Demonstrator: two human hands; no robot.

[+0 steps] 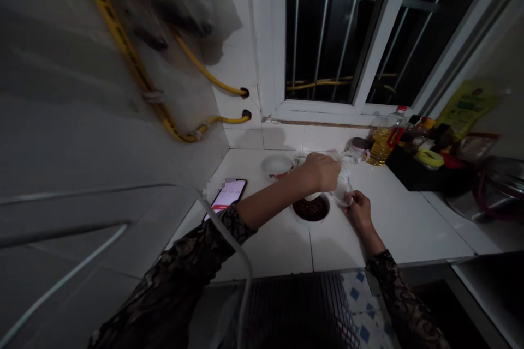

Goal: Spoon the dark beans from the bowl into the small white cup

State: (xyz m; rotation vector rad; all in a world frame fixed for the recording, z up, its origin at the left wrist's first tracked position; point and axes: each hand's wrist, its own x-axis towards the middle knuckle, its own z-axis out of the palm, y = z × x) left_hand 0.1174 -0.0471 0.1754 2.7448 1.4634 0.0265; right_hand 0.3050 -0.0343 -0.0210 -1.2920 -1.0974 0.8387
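My left hand [323, 172] is closed above the counter, its fingers turned away from me, and what it grips is hidden behind the fist. My right hand [360, 208] pinches the rim of a small clear bowl [341, 194], held tilted just right of my left hand. Below and between the hands stands a round white bowl [311, 210] with a dark red, chunky sauce in it. A pale rounded edge shows over the sauce, too dim to name. Behind my left wrist sits a white dish [277, 166] with something reddish in it.
A lit phone [226, 196] lies by the left wall, and a grey cable [229, 234] hangs across my left sleeve. At the back right stand a lidded jar [360, 147], an oil bottle [385, 139], a black seasoning box [409, 169] and a metal pot [470, 196].
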